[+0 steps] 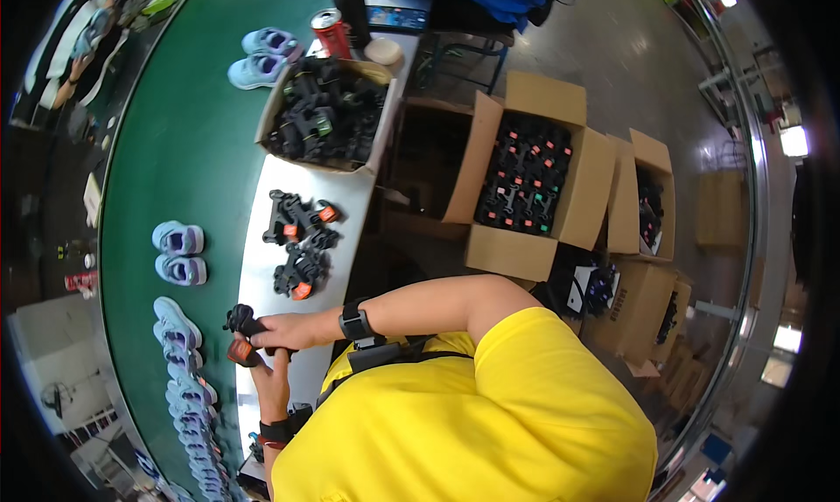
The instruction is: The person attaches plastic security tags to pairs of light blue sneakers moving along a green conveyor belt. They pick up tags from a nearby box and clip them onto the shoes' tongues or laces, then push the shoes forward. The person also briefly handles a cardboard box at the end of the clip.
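**Both hands meet over the black pieces, and plenty more wait beyond**

Here in close, the right hand (284, 331) pinches a dark bundle (244, 319), fingers wrapped round it. Just below comes the left hand (273, 375), right beside a black piece with an orange tag (243, 353); its fingers are partly masked, so whether it grips cannot be told. Both pieces are up at the bench edge, next to the green belt (149, 170).

Alongside on that belt, a tight row of pale blue shoes (194, 414) curves off low down, and a separate pair (180, 253) sits a little further up. What is inside them is too small to make out, so nothing can be called finished there.

Further along the pale bench (354, 196), loose tagged clusters (300, 231) lie out, apparently next in line. Beyond them, a carton (324, 167) brims with black pieces, with another pair of shoes (261, 58) beside it. Out on the floor, a large open carton (588, 196) shows tagged pieces in rows. By that stock, far more looks left than done!
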The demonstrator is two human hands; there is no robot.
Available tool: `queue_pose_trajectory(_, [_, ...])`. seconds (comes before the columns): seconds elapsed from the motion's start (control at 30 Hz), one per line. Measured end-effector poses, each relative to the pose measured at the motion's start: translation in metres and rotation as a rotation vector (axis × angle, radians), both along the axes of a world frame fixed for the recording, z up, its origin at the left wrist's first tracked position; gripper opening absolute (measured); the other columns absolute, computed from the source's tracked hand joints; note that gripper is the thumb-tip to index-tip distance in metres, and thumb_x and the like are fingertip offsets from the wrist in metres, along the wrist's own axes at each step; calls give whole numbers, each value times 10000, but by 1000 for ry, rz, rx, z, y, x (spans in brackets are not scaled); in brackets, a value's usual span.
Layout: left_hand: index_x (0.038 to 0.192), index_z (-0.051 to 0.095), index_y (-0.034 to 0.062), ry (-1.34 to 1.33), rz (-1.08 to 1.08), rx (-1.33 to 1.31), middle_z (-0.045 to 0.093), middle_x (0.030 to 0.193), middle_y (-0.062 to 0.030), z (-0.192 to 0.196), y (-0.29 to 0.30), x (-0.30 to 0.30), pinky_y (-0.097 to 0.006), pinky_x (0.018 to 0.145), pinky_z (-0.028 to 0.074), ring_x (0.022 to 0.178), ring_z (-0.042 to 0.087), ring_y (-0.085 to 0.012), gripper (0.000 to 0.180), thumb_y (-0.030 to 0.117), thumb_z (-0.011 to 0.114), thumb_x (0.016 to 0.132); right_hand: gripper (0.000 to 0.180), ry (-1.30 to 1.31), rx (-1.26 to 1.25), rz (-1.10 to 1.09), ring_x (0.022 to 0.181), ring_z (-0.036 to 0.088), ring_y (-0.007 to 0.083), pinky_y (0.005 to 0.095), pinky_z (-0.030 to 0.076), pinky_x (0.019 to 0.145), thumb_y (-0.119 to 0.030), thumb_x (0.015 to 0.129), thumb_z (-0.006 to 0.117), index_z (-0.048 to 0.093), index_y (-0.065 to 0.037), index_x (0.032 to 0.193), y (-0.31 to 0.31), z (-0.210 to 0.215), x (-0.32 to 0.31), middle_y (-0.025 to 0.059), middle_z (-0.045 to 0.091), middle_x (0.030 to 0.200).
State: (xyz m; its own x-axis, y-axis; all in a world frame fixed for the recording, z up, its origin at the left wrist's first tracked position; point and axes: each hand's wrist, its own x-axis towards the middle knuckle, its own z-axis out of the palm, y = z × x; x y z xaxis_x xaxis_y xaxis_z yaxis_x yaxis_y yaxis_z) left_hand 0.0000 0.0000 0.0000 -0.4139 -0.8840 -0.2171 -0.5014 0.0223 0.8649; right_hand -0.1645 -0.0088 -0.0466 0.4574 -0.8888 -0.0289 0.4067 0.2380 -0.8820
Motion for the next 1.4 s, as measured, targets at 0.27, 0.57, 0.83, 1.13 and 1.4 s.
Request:
queue_pose_trajectory(0.27, [1226, 519, -4, -349, -31, -49, 551, 1214, -185, -27, 15, 149, -367, 937, 426, 1105, 542, -326, 457, 196, 637, 832, 435, 901, -344, 246, 784, 630, 339, 434, 466, 688, -437, 857, 552, 607, -15, 947, -35, -12, 59, 179, 641, 790])
queue_pose_trajectory(0.57, [1198, 557, 41, -111, 241, 132, 579, 1171, -136, -57, 10, 226, -343, 842, 479, 1030, 587, -265, 369, 180, 612, 861, 284, 1443, -771, 336, 1058, 482, 312, 423, 398, 901, -296, 769, 652, 676, -106, 978, -58, -59, 122, 112, 566, 1024])
queue_pose_trajectory(0.83, [1135, 574, 32, 31, 229, 41, 606, 1066, -124, -83, -70, 220, -330, 767, 504, 906, 626, -253, 304, 127, 603, 848, 256, 1117, -550, 314, 975, 502, 300, 389, 419, 877, -211, 812, 635, 679, -106, 1040, -84, -60, 100, 129, 598, 978])
queue_pose_trajectory(1.13, [1115, 556, 75, -133, 129, -479, 580, 1110, -95, -73, -226, 152, -381, 749, 508, 915, 610, -301, 337, 38, 616, 786, 280, 667, 429, -103, 502, 579, 113, 240, 439, 451, -193, 959, 458, 500, -37, 1188, -189, -11, 104, 30, 596, 679])
queue_pose_trajectory(1.4, [989, 553, 67, -200, -21, -435, 593, 999, -76, -118, -276, 130, -410, 702, 505, 853, 609, -316, 227, 56, 633, 776, 258, 602, 494, -154, 494, 563, 98, 235, 434, 435, -183, 971, 417, 496, -48, 1176, -217, -50, 112, 32, 595, 681])
